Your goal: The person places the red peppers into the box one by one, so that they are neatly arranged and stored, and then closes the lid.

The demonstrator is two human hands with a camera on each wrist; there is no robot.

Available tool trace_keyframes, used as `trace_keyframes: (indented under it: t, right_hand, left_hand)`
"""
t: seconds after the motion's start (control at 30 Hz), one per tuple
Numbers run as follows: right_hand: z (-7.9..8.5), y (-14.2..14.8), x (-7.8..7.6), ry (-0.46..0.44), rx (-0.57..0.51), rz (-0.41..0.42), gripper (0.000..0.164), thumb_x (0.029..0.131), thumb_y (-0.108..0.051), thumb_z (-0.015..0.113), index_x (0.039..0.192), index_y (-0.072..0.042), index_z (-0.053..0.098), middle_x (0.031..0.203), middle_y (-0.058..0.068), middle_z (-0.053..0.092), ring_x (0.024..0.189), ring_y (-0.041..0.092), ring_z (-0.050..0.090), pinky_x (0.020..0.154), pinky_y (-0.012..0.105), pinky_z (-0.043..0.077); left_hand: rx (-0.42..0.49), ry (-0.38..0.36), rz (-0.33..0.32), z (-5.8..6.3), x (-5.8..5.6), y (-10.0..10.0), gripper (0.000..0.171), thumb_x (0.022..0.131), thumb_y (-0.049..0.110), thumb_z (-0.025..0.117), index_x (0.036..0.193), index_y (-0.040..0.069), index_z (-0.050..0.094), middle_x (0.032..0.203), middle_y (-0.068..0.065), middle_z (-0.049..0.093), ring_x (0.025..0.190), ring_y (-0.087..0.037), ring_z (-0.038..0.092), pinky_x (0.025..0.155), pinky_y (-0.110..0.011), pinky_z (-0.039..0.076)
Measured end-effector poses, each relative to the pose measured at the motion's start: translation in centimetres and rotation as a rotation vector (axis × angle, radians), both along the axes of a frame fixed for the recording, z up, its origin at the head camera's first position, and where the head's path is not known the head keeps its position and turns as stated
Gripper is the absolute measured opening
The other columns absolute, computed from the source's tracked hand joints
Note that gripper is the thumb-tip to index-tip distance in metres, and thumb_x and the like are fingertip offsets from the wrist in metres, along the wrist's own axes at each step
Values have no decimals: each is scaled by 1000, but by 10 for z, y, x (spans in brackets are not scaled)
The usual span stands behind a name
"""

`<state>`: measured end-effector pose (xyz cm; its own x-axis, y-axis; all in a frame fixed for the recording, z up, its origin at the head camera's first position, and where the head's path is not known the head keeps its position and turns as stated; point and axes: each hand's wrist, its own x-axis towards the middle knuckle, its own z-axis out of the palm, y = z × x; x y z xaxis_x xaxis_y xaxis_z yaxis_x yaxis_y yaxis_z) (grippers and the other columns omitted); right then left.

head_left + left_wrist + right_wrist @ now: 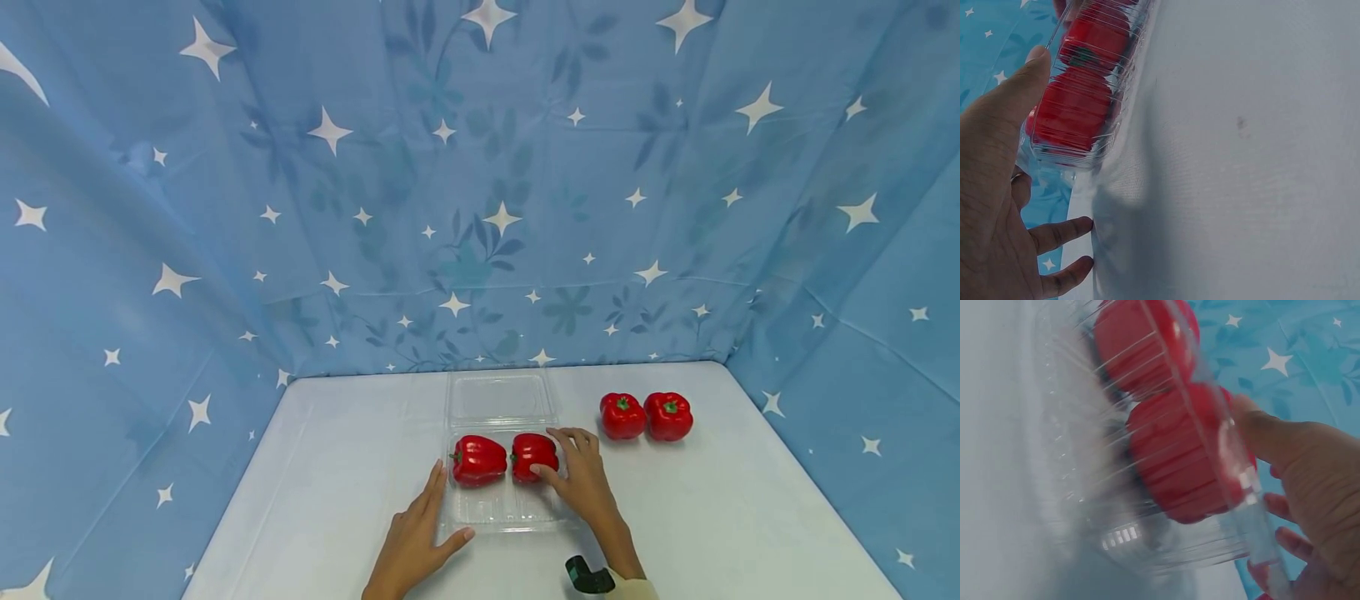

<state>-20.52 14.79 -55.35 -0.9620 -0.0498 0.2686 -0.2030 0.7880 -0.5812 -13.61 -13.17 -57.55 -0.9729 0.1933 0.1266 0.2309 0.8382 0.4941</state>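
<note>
A clear plastic clamshell box (506,527) lies with its lid (501,398) folded back. Two red bell peppers sit side by side in its rear half, the left pepper (480,461) on its side with the stem pointing left. Around the right pepper (534,457) my right hand (583,479) is curved, thumb on its front and fingertips at its back edge. In the right wrist view that thumb (1266,434) lies against the red pepper (1179,453) above the box wall. My left hand (412,537) rests at the box's left front corner, fingers extended and thumb spread.
Two more red bell peppers, one left (622,416) and one right (668,416), stand close together at the back right of the white table (337,483). Blue star-patterned cloth (465,208) hangs behind and along both sides. A dark band (588,575) is near my right wrist.
</note>
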Motion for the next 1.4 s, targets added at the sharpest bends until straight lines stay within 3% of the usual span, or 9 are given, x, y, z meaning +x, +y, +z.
trace_keyframes:
  t: [0.23,0.5,0.77,0.97,1.13,1.4]
  right_hand:
    - [12,10,-2,186,-45,-100,56,78,-26,82,127,-11,60,127,15,57,121,31,47,92,56,52]
    - [20,36,-7,360,-170,-226,53,79,-16,81,127,-8,59,130,16,56,122,32,48,93,56,51]
    - [14,62,-8,397,-201,-335,59,74,-6,82,128,-3,58,132,19,53,125,36,45,90,63,50]
    - [13,79,-11,446,-224,-420,56,79,-3,77,131,-2,56,134,20,49,129,34,41,90,62,50]
    - [11,94,-13,415,-230,-512,59,82,-4,73,137,-1,51,145,21,40,139,33,32,93,64,48]
    - [0,111,-18,183,-223,-569,71,87,-8,68,149,-2,34,159,22,17,148,38,16,97,69,39]
  left_hand:
    - [-6,17,-1,-2,-1,0,98,83,69,59,157,16,21,164,0,22,134,-33,50,85,-61,51]
    - [2,-11,7,-1,0,-1,99,83,69,58,157,18,19,164,0,21,135,-33,49,86,-63,50]
    - [1,-1,1,-1,1,-1,98,83,68,59,157,18,19,164,0,22,134,-34,49,87,-62,50]
    - [5,23,4,1,2,-1,97,84,68,60,157,18,20,163,-1,22,133,-34,50,85,-61,50]
    - [7,13,6,-1,1,-1,98,83,68,59,158,19,19,163,-1,22,133,-35,50,85,-61,50]
    - [4,18,3,-3,1,0,99,83,69,59,158,19,17,164,0,21,134,-33,50,87,-61,50]
